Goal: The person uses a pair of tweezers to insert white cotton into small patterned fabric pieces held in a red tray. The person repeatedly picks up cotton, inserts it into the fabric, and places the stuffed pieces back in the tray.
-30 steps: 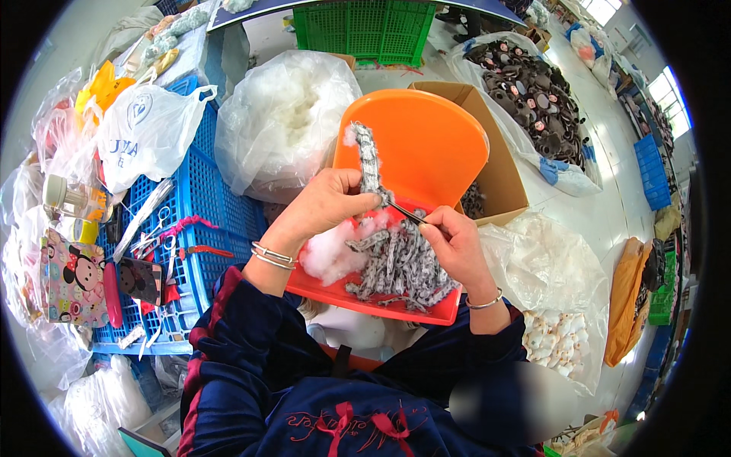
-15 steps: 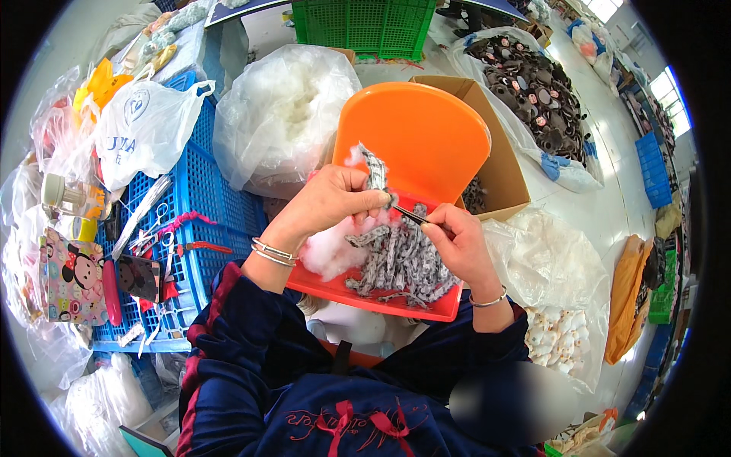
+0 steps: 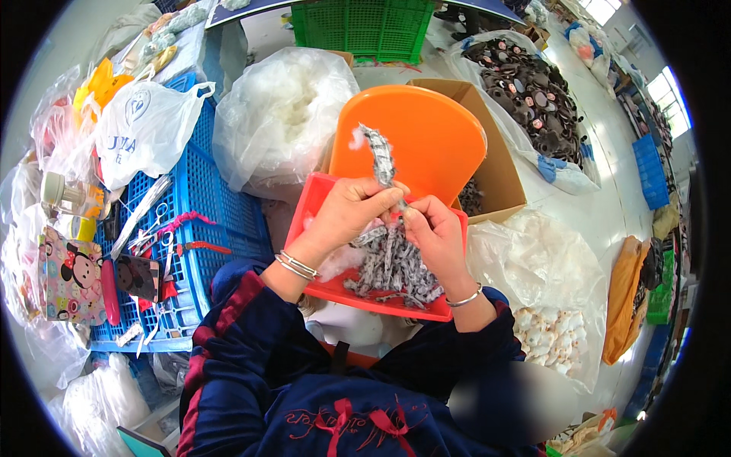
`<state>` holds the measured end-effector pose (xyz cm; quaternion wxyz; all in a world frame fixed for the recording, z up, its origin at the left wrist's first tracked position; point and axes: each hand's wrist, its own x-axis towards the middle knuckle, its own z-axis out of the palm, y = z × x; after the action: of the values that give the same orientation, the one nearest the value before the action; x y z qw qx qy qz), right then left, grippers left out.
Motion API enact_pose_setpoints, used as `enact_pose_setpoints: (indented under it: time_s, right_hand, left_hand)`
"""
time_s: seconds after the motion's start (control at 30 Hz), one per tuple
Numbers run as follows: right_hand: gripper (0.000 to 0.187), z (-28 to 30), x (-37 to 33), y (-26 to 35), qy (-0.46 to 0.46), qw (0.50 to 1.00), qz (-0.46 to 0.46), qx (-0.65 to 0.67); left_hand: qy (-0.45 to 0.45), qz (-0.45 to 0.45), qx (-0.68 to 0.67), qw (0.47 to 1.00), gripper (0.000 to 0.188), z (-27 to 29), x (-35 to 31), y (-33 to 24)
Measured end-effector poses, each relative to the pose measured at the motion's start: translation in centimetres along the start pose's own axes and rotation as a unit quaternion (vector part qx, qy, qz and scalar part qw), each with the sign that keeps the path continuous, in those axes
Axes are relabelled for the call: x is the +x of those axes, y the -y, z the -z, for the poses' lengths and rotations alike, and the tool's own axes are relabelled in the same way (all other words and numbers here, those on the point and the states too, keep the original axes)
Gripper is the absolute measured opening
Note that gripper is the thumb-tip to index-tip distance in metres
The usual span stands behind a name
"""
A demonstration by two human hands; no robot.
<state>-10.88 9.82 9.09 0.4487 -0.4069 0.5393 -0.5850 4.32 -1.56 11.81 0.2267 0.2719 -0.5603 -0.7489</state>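
Closely together, we keep both bare hands over the red tray (image 3: 329,289). Our left hand (image 3: 346,209) has its thumb and fingers clamped on the grey knitted strip (image 3: 381,158), which stands up above them, slightly bent, with a tuft of white fluff (image 3: 356,139) at its upper end. Our right hand (image 3: 435,234) has thumb and forefinger pinched together right beside the left fingertips, at the strip's lower end; we cannot tell what is caught between them, since our fingers cover that spot.

Beneath us in the tray lie a pile of grey strips (image 3: 392,268) and, to its left, white stuffing (image 3: 339,264); our hands hide part of both. The raised strip crosses in front of an orange rounded panel (image 3: 426,126), and that panel in turn blocks part of the cardboard box (image 3: 504,171) behind it.

To the panel's left we have a clear bag of white filling (image 3: 285,114). Farther left stands the blue crate (image 3: 228,202), crowded with scissors (image 3: 160,215), a phone (image 3: 138,279), a cartoon-print pouch (image 3: 72,276), a lidded jar (image 3: 62,190) and a white carrier bag (image 3: 148,137).

Beyond the panel we see a green crate (image 3: 364,30), and toward the upper right an open sack of dark pieces (image 3: 525,103). Beside our right forearm spreads a clear plastic bag (image 3: 537,255), with small white pieces (image 3: 552,339) showing at its near end. A blurred patch covers part of the lower right.
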Motion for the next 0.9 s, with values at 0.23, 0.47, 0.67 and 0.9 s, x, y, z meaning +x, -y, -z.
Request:
enact_pose_setpoints:
  time_s: [0.23,0.47,0.67,0.9]
  right_hand:
    - [0.013,0.1,0.9,0.6,-0.006,0.993,0.07,-0.096]
    - [0.014,0.3,0.7,0.0,-0.003,0.999,0.01,-0.05]
    - [0.016,-0.1,0.9,-0.8,-0.01,1.0,0.02,-0.014]
    - [0.015,-0.7,0.6,-0.8,-0.01,0.999,0.014,0.042]
  left_hand:
    - [-0.071,-0.045,-0.04,0.996,0.021,1.8,0.6,-0.1]
    - [-0.117,-0.072,-0.024,0.99,0.02,0.5,0.8,0.4]
    - [-0.107,-0.071,-0.063,0.99,0.021,0.3,1.1,0.9]
    - [-0.091,-0.072,-0.071,0.991,0.021,0.0,0.8,0.2]
